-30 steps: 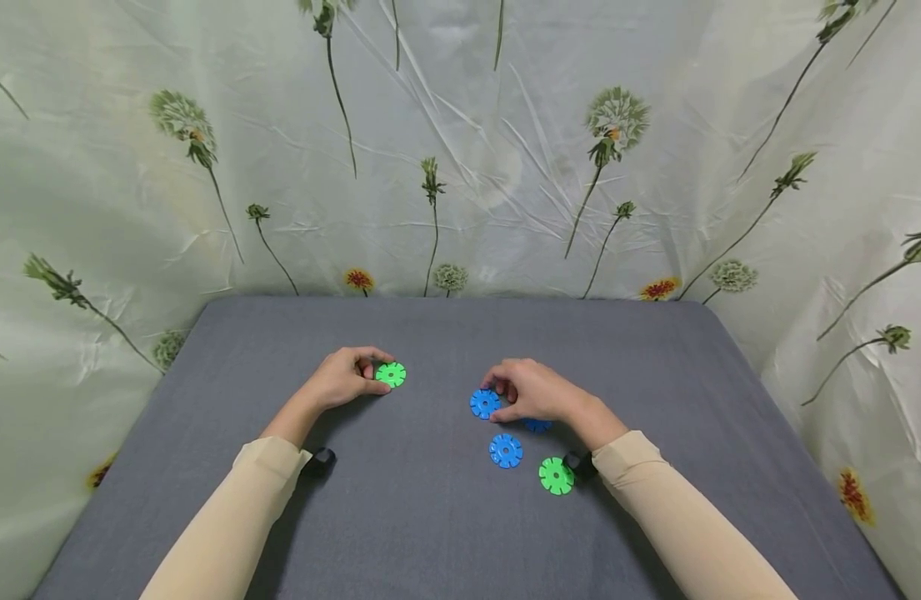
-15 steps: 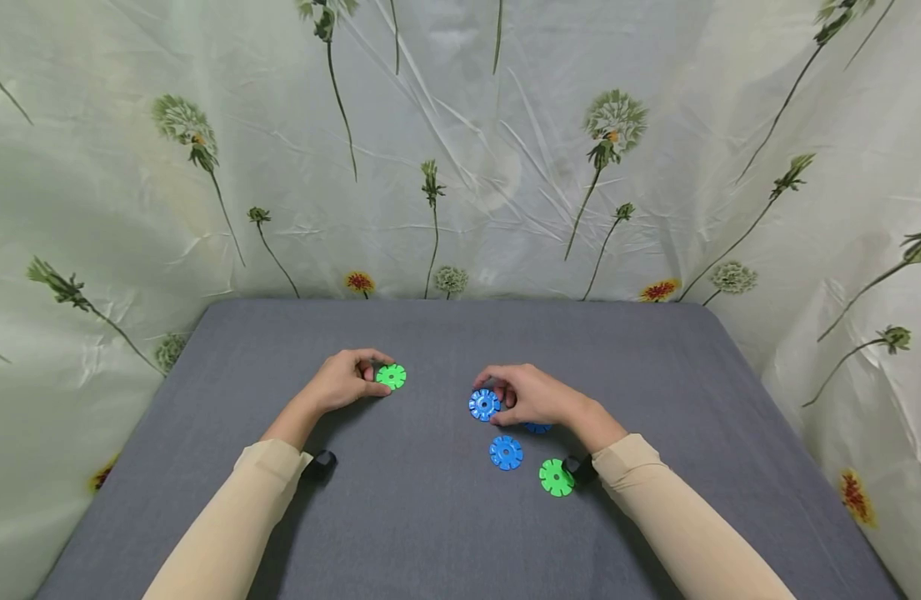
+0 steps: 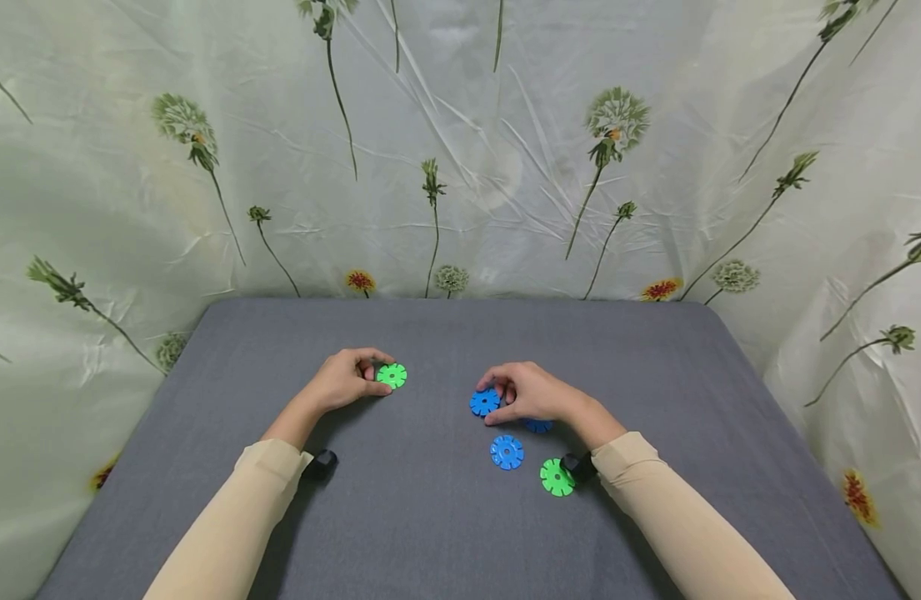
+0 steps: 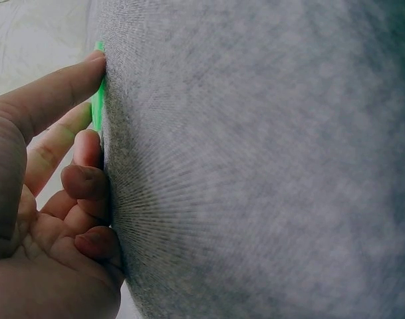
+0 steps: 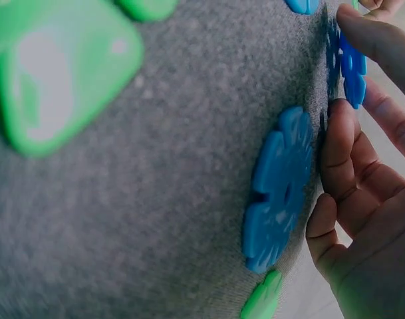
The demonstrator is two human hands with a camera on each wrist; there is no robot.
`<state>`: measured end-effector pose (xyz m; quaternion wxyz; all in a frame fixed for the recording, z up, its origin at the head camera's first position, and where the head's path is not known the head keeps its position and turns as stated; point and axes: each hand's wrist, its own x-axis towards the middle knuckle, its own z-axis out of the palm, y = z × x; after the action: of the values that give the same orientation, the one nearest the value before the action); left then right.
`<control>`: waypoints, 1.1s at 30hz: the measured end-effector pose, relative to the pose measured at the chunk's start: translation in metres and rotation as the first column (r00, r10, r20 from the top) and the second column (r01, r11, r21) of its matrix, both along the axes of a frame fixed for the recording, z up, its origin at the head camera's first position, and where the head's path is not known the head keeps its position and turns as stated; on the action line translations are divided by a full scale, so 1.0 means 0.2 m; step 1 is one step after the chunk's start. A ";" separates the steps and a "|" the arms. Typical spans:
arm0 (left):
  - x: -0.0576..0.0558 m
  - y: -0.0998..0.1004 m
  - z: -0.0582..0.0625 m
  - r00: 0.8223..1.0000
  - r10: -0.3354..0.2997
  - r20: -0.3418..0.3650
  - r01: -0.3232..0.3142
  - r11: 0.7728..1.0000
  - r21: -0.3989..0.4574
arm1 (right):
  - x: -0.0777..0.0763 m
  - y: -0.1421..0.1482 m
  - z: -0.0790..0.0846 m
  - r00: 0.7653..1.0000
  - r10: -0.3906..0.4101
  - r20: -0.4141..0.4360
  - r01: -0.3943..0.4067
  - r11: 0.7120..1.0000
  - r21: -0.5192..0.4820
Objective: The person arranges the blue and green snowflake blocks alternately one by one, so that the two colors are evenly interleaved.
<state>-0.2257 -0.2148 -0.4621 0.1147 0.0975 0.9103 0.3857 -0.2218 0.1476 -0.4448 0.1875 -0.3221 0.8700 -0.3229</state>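
Note:
On the left, my left hand [image 3: 344, 381] pinches a green notched plastic disc [image 3: 392, 376] by its edges between thumb and forefinger. In the left wrist view the same disc [image 4: 99, 100] shows edge-on, right at the cloth. My right hand [image 3: 533, 392] pinches a blue notched disc [image 3: 485, 403] near the middle; the right wrist view shows this disc [image 5: 353, 70] tilted slightly off the cloth with its shadow beside it. A second blue disc [image 3: 538, 425] lies partly hidden under that hand. Just in front lies another blue disc [image 3: 507, 452].
A grey cloth [image 3: 430, 517] covers the table. One green disc [image 3: 556, 477] lies by the black wrist camera [image 3: 578, 467] on the right arm. The right wrist view shows a further green disc [image 5: 262, 299] past the blue one. A flowered curtain [image 3: 505, 167] hangs behind the table.
The blue disc in my right hand has tipped slightly, and the fingers and thumb on it have shifted a little. My left hand keeps its place on the green disc.

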 end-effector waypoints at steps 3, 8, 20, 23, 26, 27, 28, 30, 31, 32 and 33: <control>0.00 0.00 0.00 1.000 -0.001 -0.004 0.001 1.000 0.001 | -0.01 0.00 -0.01 1.000 -0.005 -0.006 0.005 1.000 -0.001; 0.00 0.00 0.00 1.000 -0.004 -0.015 0.004 1.000 0.001 | -0.01 -0.01 -0.01 0.999 0.008 -0.032 -0.008 1.000 0.016; 0.00 0.00 0.00 1.000 0.005 -0.014 -0.005 1.000 -0.007 | -0.01 0.00 -0.01 0.998 0.030 -0.051 -0.028 0.999 0.039; 0.00 0.00 0.00 1.000 0.004 -0.014 -0.004 1.000 -0.011 | -0.01 -0.01 -0.01 0.997 0.032 -0.070 -0.030 0.999 0.036; 0.00 0.00 0.00 1.000 0.003 -0.015 -0.003 1.000 -0.013 | -0.01 -0.01 -0.01 0.996 0.030 -0.080 -0.027 0.999 0.037; 0.00 0.00 0.00 1.000 0.003 -0.015 -0.003 1.000 -0.013 | -0.01 -0.01 -0.01 0.996 0.028 -0.084 -0.025 0.999 0.037; 0.00 0.00 0.00 1.000 0.003 -0.014 -0.003 1.000 -0.012 | -0.01 -0.02 -0.01 0.996 0.027 -0.090 -0.023 0.999 0.038; 0.00 0.00 0.00 1.000 0.002 -0.015 -0.003 1.000 -0.013 | -0.01 -0.03 0.00 0.994 0.022 -0.105 -0.018 0.999 0.041; 0.00 0.00 0.00 1.000 0.002 -0.016 -0.002 1.000 -0.013 | -0.02 -0.04 0.00 0.993 0.021 -0.116 -0.016 0.999 0.044; 0.00 0.00 0.00 1.000 0.001 -0.017 -0.002 1.000 -0.014 | -0.02 -0.04 0.00 0.992 0.020 -0.125 -0.014 0.999 0.048; 0.00 0.00 0.00 1.000 0.002 -0.017 -0.002 1.000 -0.016 | -0.03 -0.05 0.00 0.991 0.018 -0.133 -0.011 0.999 0.053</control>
<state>-0.2251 -0.2155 -0.4612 0.1071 0.0989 0.9144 0.3776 -0.2272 0.1370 -0.4441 0.1396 -0.3445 0.8862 -0.2766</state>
